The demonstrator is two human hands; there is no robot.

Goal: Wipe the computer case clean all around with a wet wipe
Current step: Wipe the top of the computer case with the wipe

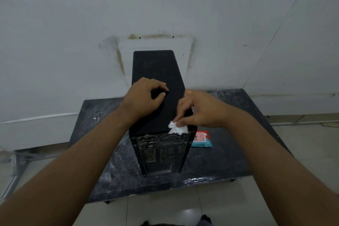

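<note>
The computer case (156,68) stands upright on the dark table (229,152), rigid and probably heavy, so the left hand (143,97) rests curl-fingered on its top while the right hand (198,110) pinches the limp wet wipe (177,128) at its rear top edge.

I log: computer case (156,71) black; wet wipe (178,128) white; wipe pack (201,140) red-and-teal; surface (229,134) dark, white-mottled.
</note>
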